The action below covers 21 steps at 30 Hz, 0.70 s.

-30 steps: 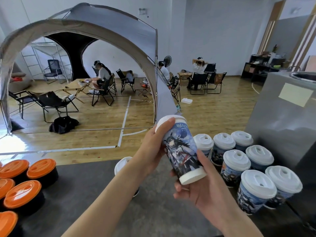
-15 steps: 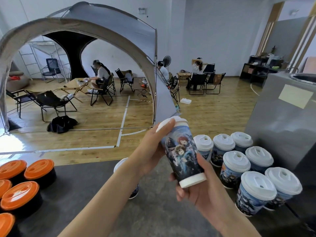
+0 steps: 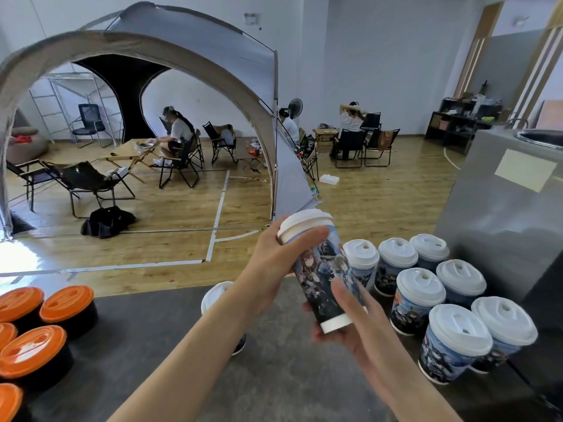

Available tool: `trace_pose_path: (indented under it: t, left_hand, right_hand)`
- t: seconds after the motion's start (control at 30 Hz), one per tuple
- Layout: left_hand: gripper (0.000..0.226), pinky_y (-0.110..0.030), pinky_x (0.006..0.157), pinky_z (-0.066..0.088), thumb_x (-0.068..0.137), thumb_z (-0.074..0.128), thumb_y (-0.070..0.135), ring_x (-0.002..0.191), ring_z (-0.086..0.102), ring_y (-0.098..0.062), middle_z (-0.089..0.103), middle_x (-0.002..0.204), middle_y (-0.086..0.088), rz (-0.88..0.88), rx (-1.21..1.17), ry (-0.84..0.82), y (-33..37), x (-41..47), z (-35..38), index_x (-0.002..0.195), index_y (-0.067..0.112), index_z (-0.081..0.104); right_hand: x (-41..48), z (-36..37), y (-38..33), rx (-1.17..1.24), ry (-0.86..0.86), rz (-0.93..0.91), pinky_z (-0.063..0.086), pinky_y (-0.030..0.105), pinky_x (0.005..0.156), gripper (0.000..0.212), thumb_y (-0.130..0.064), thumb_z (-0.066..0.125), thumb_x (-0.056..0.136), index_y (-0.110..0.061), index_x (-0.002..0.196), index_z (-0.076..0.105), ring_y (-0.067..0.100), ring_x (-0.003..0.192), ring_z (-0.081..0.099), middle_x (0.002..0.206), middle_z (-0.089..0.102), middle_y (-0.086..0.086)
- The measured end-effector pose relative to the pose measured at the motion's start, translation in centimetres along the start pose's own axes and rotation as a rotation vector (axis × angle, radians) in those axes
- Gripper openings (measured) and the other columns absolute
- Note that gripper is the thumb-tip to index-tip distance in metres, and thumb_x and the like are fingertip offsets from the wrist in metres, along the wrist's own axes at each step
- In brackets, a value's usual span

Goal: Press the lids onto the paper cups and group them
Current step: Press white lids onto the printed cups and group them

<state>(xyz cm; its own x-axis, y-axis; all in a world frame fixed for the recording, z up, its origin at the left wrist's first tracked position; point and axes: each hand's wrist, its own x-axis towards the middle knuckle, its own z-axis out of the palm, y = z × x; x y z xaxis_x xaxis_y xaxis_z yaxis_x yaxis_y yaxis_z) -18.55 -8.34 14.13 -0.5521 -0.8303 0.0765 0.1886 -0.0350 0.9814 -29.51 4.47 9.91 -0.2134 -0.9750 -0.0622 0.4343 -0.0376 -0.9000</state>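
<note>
Now your left hand [image 3: 274, 263] clamps the white lid [image 3: 304, 223] end of the printed paper cup [image 3: 326, 275], your right hand [image 3: 350, 324] cradles its base, tilted above the grey tabletop [image 3: 274, 376], just left of seven lidded cups [image 3: 426, 287].

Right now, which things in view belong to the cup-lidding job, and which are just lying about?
Job:
- held cup, with its white lid
- left hand, right hand
- group of lidded cups
- cup behind the left arm

Lying about:
- orange-lidded tubs
- metal cabinet
- tent
- folding chairs
</note>
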Motion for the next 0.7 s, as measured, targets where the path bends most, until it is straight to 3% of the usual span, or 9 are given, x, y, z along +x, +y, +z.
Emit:
trace_pose_path:
  t: [0.07, 0.13, 0.23, 0.33, 0.4, 0.47, 0.57, 0.63, 0.7]
  left_hand:
    - [0.073, -0.039, 0.087, 0.061, 0.067, 0.085, 0.059, 0.104, 0.075, -0.028, 0.076, 0.115, -0.012, -0.033, 0.029, -0.067, 0.3, 0.2, -0.2, 0.125, 0.018, 0.065]
    - [0.081, -0.041, 0.096, 0.058, 0.073, 0.071, 0.072, 0.111, 0.073, -0.029, 0.075, 0.12, -0.011, -0.136, -0.099, -0.16, 0.7, 0.2, -0.4, 0.129, 0.014, 0.066]
    - [0.072, -0.033, 0.085, 0.061, 0.078, 0.069, 0.06, 0.099, 0.075, -0.027, 0.076, 0.117, -0.015, -0.193, -0.208, -0.093, 0.7, 0.4, 0.0, 0.126, 0.007, 0.068]
    - [0.072, -0.033, 0.078, 0.062, 0.08, 0.076, 0.052, 0.096, 0.075, -0.032, 0.076, 0.113, -0.019, -0.151, -0.218, -0.015, 0.0, 0.4, 0.5, 0.127, -0.001, 0.066]
    - [0.076, -0.037, 0.082, 0.06, 0.079, 0.078, 0.052, 0.101, 0.072, -0.04, 0.074, 0.114, -0.024, -0.097, -0.171, 0.024, -0.3, 0.4, 0.6, 0.129, -0.002, 0.064]
    - [0.079, -0.043, 0.085, 0.051, 0.076, 0.077, 0.059, 0.088, 0.064, -0.041, 0.071, 0.102, -0.029, -0.086, -0.151, 0.0, -0.4, 0.4, 0.4, 0.128, 0.001, 0.063]
    - [0.077, -0.03, 0.065, 0.047, 0.071, 0.075, 0.058, 0.05, 0.049, -0.019, 0.059, 0.054, -0.004, -0.036, -0.143, -0.06, -0.7, 0.5, 0.0, 0.123, 0.002, 0.064]
    - [0.074, -0.022, 0.05, 0.046, 0.069, 0.077, 0.053, 0.04, 0.045, -0.011, 0.057, 0.052, 0.002, 0.01, -0.139, -0.023, -0.8, 0.5, 0.2, 0.121, 0.002, 0.066]
    - [0.072, -0.02, 0.042, 0.044, 0.067, 0.08, 0.053, 0.039, 0.047, -0.01, 0.06, 0.059, 0.0, 0.039, -0.108, 0.01, -0.7, 0.3, 0.6, 0.118, 0.004, 0.069]
  right_hand:
    - [0.0, -0.1, 0.2, -0.015, 0.013, -0.045, 0.057, 0.037, 0.055, 0.098, -0.065, 0.097, 0.05, -0.007, 0.123, 0.07, 0.03, 0.073, 0.07, 0.102, 0.073, 0.028]
    - [-0.2, -0.2, 0.0, 0.105, -0.116, 0.032, 0.057, 0.036, 0.054, 0.082, -0.063, 0.093, 0.059, -0.008, 0.117, 0.075, 0.027, 0.06, 0.065, 0.102, 0.071, 0.034]
    - [-0.3, -0.2, 0.1, 0.114, -0.192, 0.079, 0.057, 0.034, 0.055, 0.07, -0.064, 0.091, 0.061, -0.014, 0.109, 0.08, 0.025, 0.055, 0.061, 0.102, 0.071, 0.033]
    - [-0.2, 0.2, 0.4, 0.067, -0.071, 0.033, 0.057, 0.037, 0.054, 0.076, -0.063, 0.095, 0.053, -0.013, 0.109, 0.08, 0.026, 0.06, 0.064, 0.102, 0.07, 0.025]
    - [0.0, 0.1, 0.4, -0.035, 0.016, -0.018, 0.058, 0.038, 0.057, 0.078, -0.064, 0.097, 0.051, -0.018, 0.111, 0.079, 0.028, 0.072, 0.07, 0.107, 0.073, 0.021]
    - [0.0, -0.1, 0.4, 0.0, -0.022, 0.0, 0.059, 0.038, 0.059, 0.075, -0.064, 0.094, 0.058, -0.018, 0.115, 0.078, 0.029, 0.072, 0.071, 0.11, 0.072, 0.025]
    - [0.0, -0.8, 0.4, 0.123, -0.214, 0.078, 0.06, 0.039, 0.065, 0.066, -0.062, 0.084, 0.076, -0.015, 0.122, 0.076, 0.026, 0.068, 0.068, 0.109, 0.071, 0.025]
    - [0.0, -0.9, 0.7, 0.109, -0.182, 0.063, 0.06, 0.04, 0.067, 0.066, -0.062, 0.085, 0.074, -0.014, 0.12, 0.077, 0.026, 0.071, 0.068, 0.108, 0.071, 0.022]
    - [0.2, -0.6, 1.2, -0.008, -0.04, 0.0, 0.06, 0.04, 0.064, 0.072, -0.067, 0.091, 0.061, -0.018, 0.112, 0.078, 0.025, 0.074, 0.07, 0.106, 0.074, 0.018]
